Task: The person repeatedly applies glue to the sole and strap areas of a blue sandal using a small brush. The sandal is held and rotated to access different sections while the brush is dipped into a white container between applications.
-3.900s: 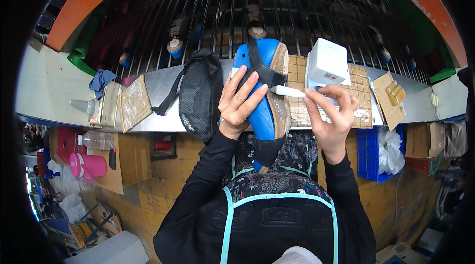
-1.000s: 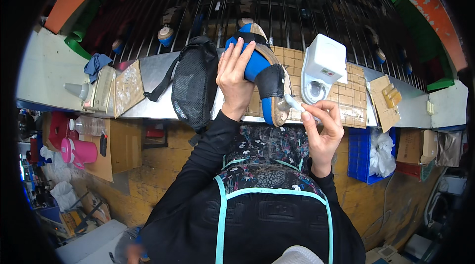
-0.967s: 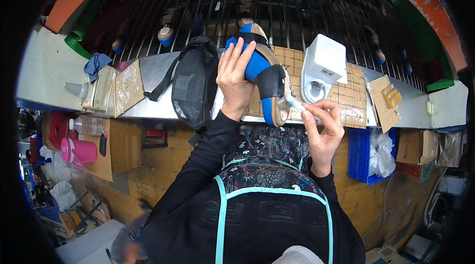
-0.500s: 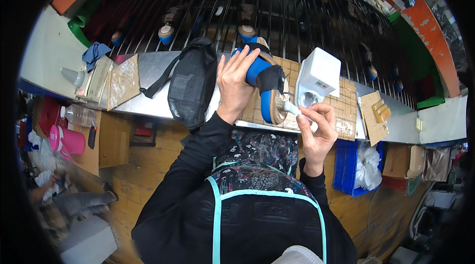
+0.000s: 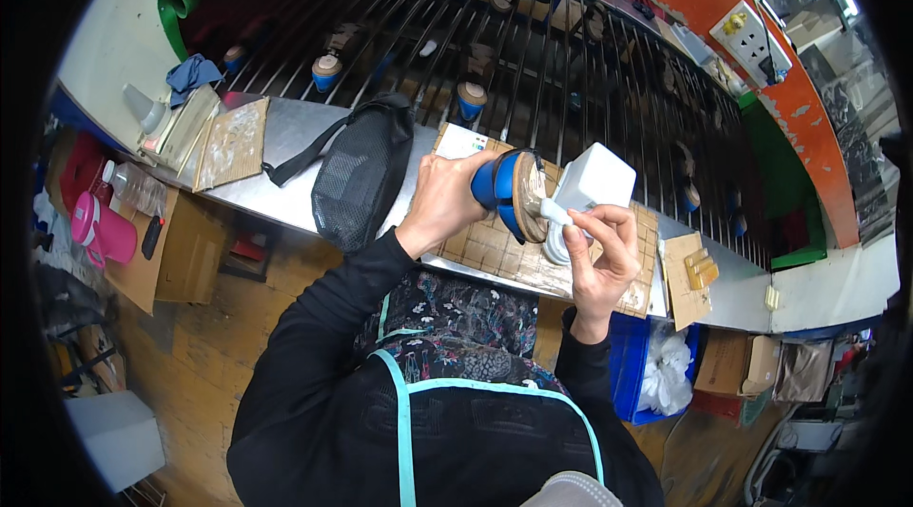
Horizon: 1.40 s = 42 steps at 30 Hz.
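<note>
Above the tan board (image 5: 480, 252), your left hand (image 5: 445, 200) curls round the blue shoe (image 5: 525, 188), likely light, stiff-soled: hold the upper (image 5: 487, 185). Your right hand (image 5: 601, 264) pinches the white applicator (image 5: 555, 212).

Left forearm (image 5: 347, 293) angled inward, the left hand (image 5: 441, 201) curls in a grip — the right forearm (image 5: 583, 355) rises more steeply, the right hand (image 5: 605, 260) pinching between thumb (image 5: 576, 252) and index finger (image 5: 593, 225).
</note>
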Tool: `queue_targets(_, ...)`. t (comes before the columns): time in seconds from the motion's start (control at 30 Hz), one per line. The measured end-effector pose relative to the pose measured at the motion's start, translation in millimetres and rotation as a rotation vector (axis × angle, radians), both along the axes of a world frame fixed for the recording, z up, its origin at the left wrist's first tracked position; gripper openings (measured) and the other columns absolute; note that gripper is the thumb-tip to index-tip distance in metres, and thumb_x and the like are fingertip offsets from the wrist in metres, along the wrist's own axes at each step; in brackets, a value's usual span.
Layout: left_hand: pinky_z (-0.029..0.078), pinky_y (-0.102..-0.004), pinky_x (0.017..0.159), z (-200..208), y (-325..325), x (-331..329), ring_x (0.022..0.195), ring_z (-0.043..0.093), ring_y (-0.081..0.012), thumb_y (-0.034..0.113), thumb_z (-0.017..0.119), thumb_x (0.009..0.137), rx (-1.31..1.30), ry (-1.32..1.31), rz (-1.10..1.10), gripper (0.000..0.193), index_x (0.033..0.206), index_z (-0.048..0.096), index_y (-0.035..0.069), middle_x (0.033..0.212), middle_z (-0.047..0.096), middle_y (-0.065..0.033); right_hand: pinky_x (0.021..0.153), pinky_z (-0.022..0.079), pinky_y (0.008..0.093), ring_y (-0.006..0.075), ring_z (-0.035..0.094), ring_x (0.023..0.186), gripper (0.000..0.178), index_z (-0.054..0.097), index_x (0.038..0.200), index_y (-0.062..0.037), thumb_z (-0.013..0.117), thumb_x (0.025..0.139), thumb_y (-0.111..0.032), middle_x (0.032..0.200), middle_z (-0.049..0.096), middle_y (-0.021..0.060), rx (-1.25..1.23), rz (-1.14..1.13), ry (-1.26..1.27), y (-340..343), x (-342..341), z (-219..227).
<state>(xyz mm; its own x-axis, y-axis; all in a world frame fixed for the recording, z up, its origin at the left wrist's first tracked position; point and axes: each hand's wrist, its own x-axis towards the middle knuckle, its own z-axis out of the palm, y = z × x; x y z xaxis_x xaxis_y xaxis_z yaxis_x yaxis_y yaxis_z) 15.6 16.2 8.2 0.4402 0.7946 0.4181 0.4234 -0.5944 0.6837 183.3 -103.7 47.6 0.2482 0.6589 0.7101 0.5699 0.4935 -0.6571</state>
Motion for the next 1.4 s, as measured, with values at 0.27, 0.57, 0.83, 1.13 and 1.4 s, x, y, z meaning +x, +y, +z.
queue_targets(0.27, 0.051, -0.0368, 0.082, 7, 1, -10, 0.087, 0.068, -0.0313, 0.016, 0.090, 0.044, -0.291, 0.093, -0.261, 0.064, 0.103, 0.068, 0.005, 0.089, 0.071, -0.0153, 0.058, 0.041, 0.0216, 0.0096, 0.051, 0.070, 0.019, 0.074, 0.097, -0.0034, 0.075, 0.078, -0.004, 0.089, 0.057, 0.0043, 0.000, 0.058, -0.007, 14, 7, 5)
queue_targets(0.57, 0.051, -0.0305, 0.085, -1, -3, -7, 0.090, 0.068, -0.0229, 0.013, 0.092, 0.046, -0.810, 0.072, -0.536, 0.066, 0.106, 0.066, -0.002, 0.097, 0.071, -0.0130, 0.059, 0.041, 0.0217, 0.0096, 0.051, 0.070, 0.018, 0.074, 0.096, -0.0022, 0.075, 0.078, -0.004, 0.088, 0.057, 0.0045, -0.046, 0.057, -0.010, 17, 14, -7)
queue_targets(0.83, 0.053, -0.0310, 0.085, -19, -6, -1, 0.091, 0.068, -0.0225, 0.005, 0.091, 0.049, -1.181, 0.009, -0.763, 0.068, 0.111, 0.063, -0.005, 0.102, 0.070, -0.0162, 0.073, 0.043, 0.0255, 0.0153, 0.054, 0.085, 0.017, 0.073, 0.095, 0.0017, 0.073, 0.078, -0.001, 0.093, 0.057, 0.0076, -0.171, 0.086, 0.061, 11, 23, -19)
queue_targets(1.13, 0.053, -0.0333, 0.087, -26, -6, 6, 0.094, 0.068, -0.0236, 0.002, 0.090, 0.052, -1.460, -0.017, -0.948, 0.064, 0.110, 0.064, -0.005, 0.104, 0.069, -0.0164, 0.064, 0.048, 0.0258, 0.0135, 0.058, 0.076, 0.019, 0.075, 0.092, -0.0026, 0.078, 0.074, -0.004, 0.092, 0.058, 0.0068, -0.123, 0.181, -0.069, 24, 46, -25)
queue_targets(1.4, 0.053, -0.0334, 0.088, -39, -6, 13, 0.098, 0.066, -0.0242, -0.001, 0.089, 0.052, -1.429, -0.029, -1.033, 0.064, 0.111, 0.064, -0.002, 0.106, 0.069, -0.0155, 0.060, 0.044, 0.0222, 0.0102, 0.055, 0.074, 0.015, 0.075, 0.094, -0.0025, 0.075, 0.079, -0.005, 0.090, 0.058, 0.0046, -0.187, 0.051, 0.068, 26, 45, -48)
